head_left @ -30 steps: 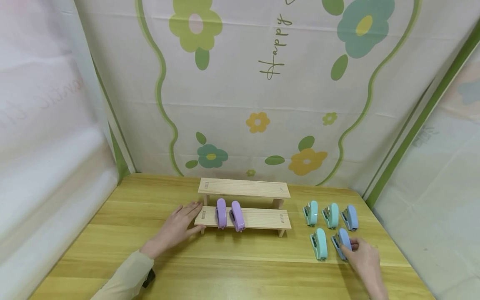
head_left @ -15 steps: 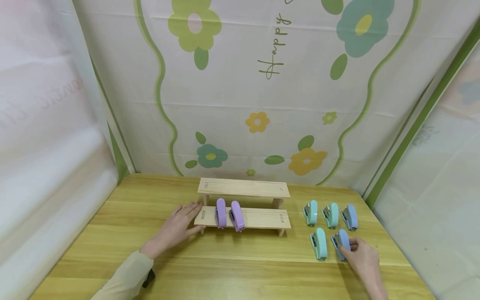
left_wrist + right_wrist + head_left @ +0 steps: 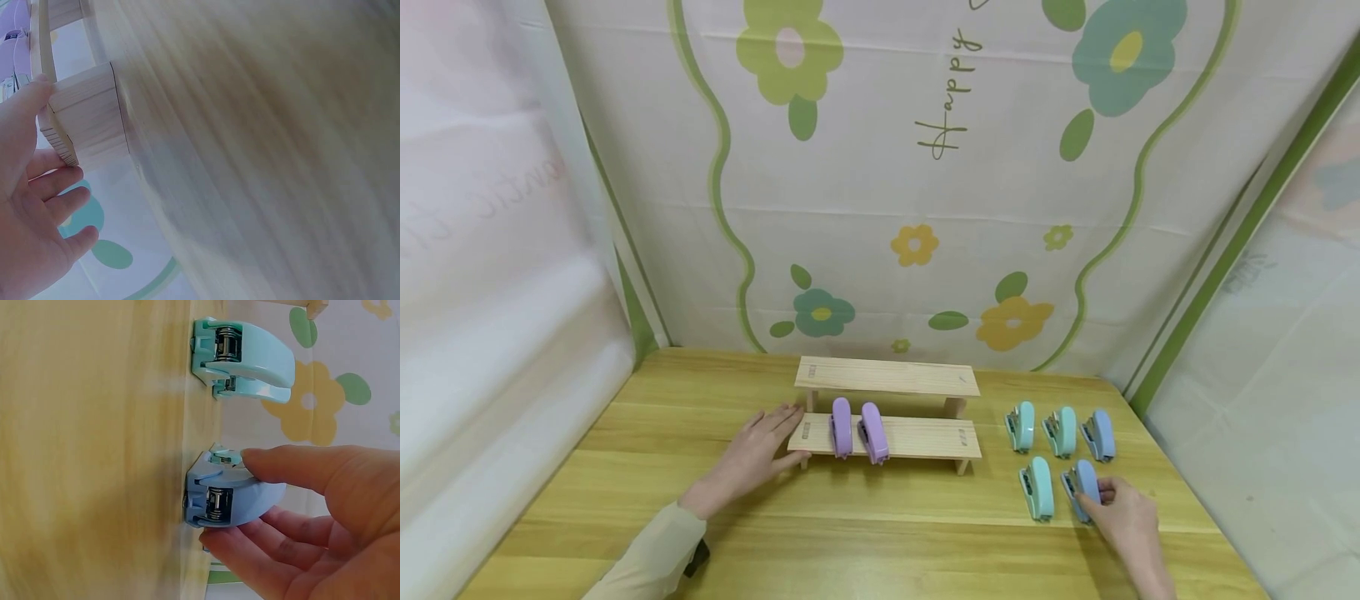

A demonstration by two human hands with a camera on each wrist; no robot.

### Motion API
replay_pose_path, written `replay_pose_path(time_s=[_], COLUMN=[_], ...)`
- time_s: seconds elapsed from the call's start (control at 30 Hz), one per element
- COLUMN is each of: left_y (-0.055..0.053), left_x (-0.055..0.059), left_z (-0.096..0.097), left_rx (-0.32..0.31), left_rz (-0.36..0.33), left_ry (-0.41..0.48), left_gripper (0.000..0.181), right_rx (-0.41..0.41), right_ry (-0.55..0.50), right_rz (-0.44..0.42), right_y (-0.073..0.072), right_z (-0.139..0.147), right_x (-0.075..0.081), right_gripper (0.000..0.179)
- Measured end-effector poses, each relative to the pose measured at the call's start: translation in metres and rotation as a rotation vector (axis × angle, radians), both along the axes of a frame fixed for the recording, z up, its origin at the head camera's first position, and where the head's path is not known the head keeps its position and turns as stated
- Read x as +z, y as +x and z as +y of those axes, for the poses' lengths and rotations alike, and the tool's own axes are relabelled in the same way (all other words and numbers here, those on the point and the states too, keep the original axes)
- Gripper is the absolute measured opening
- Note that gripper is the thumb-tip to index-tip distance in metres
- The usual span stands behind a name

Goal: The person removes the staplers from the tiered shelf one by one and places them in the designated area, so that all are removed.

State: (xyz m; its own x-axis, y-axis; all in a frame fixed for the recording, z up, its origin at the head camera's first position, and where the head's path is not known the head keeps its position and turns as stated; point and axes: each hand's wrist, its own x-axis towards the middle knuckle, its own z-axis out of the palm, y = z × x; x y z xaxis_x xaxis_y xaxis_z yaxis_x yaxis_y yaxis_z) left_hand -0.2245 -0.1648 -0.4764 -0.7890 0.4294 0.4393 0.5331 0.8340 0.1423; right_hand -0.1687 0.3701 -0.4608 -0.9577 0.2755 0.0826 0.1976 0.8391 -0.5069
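My left hand [image 3: 756,450] holds the left end of a two-step wooden shelf [image 3: 917,435]. Its thumb lies at the lower board's front edge and its index finger at the back edge, as the left wrist view shows. On that lower step two purple staplers [image 3: 842,427] [image 3: 875,432] stand side by side toward the left. At the right of the table, my right hand [image 3: 1126,521] grips a blue stapler [image 3: 250,499] between thumb and fingers. That stapler still touches the tabletop. Just left of it stands a mint-green stapler [image 3: 1041,489].
Behind the gripped stapler, a back row has two mint-green staplers [image 3: 1024,427] [image 3: 1063,432] and another blue stapler [image 3: 1102,435]. The shelf's upper step [image 3: 887,375] bears nothing. A flowered cloth [image 3: 850,183] hangs behind the wooden table [image 3: 865,542], with cloth at both sides too.
The blue stapler in my right hand has shifted very slightly toward the table's front edge. My left hand keeps its place at the shelf.
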Motion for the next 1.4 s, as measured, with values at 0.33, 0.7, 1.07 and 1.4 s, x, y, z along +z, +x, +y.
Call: replay_pose_path(time_s=[0.33,0.7,1.07,1.4], left_y=[0.000,-0.002,-0.001,-0.001], left_x=[0.000,-0.001,-0.001,0.000], left_z=[-0.001,0.000,-0.002,-0.001], left_rx=[0.002,0.004,0.004,0.009], left_rz=[-0.024,-0.054,-0.034,-0.070], left_ry=[0.001,-0.005,0.003,0.008], left_gripper=[0.072,0.073,0.073,0.074], right_rx=[0.003,0.051,0.162,0.224], right_ry=[-0.007,0.036,0.031,-0.041], right_rz=[-0.020,0.080,0.242,0.226], right_y=[0.005,0.006,-0.003,-0.017], right_z=[0.001,-0.025,-0.073,-0.115], right_x=[0.014,0.044,0.056,0.056], right_gripper=[0.055,0.053,0.040,0.038])
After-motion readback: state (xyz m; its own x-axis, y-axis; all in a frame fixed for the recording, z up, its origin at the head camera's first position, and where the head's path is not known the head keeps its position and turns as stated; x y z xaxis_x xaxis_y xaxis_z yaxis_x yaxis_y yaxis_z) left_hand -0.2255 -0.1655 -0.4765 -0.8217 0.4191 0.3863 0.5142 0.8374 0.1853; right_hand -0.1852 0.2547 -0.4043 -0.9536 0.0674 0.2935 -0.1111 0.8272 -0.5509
